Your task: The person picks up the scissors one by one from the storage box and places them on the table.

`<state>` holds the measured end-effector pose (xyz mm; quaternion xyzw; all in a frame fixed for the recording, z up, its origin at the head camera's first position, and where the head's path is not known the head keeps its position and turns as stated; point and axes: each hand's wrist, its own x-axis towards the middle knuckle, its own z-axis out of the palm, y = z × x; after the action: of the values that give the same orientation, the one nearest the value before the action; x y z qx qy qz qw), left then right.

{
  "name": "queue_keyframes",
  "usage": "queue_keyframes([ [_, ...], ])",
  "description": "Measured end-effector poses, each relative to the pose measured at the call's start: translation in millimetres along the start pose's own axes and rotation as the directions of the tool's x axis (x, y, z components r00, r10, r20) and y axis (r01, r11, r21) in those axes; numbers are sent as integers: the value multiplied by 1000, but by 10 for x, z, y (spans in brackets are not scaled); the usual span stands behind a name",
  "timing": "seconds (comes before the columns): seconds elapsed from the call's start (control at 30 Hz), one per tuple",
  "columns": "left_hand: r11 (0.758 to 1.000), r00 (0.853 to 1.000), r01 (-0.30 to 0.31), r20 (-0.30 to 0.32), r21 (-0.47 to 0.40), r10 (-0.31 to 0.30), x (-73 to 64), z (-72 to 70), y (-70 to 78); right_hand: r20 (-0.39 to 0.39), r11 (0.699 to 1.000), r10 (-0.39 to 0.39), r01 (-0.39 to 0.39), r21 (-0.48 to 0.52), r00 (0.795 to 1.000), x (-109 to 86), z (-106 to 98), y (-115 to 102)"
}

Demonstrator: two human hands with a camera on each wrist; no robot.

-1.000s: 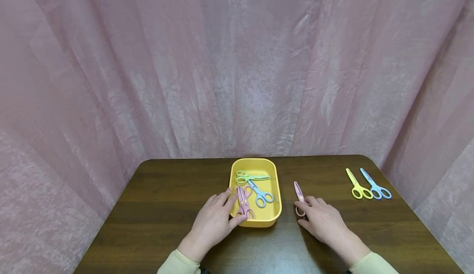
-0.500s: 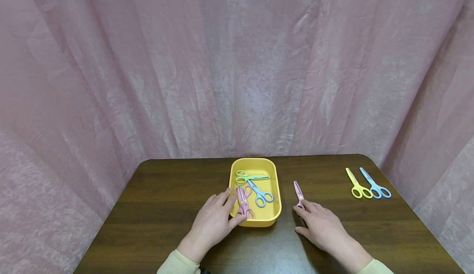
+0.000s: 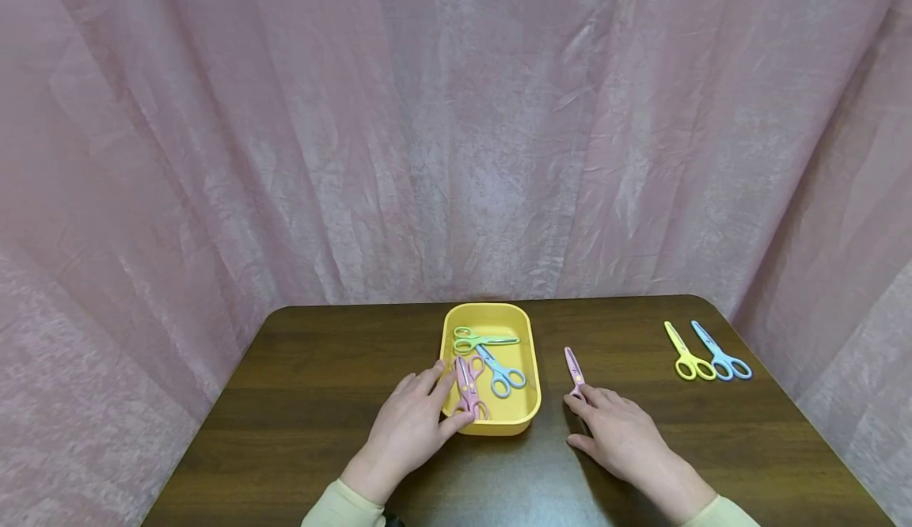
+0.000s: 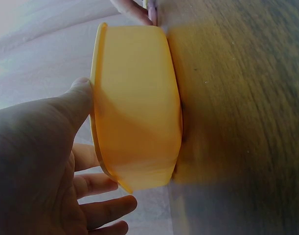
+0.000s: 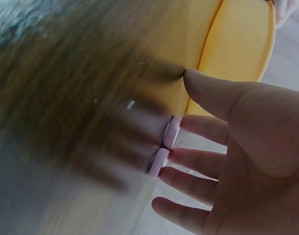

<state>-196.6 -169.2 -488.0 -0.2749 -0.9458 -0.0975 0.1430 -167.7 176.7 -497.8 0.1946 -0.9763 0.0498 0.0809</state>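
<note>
Head view: your left hand point(image 3: 409, 428) rests spread on the tray point(image 3: 500, 429), apparently steadying it; your right hand point(image 3: 621, 434), fingers extended, touches pink scissors point(image 3: 574, 368) outside, likely positioning them.

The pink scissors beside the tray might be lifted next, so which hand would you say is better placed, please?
Probably the right hand: it touches the pink scissors, while the left hand touches the tray at the side away from them.
</note>
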Motion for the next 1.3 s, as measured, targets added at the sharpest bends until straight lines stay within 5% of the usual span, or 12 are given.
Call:
queue_keyframes([
  [1.3, 1000, 1000, -13, -22, 8, 14, -10, 26, -15, 87, 993, 101, -106, 54, 991, 166, -38, 358],
])
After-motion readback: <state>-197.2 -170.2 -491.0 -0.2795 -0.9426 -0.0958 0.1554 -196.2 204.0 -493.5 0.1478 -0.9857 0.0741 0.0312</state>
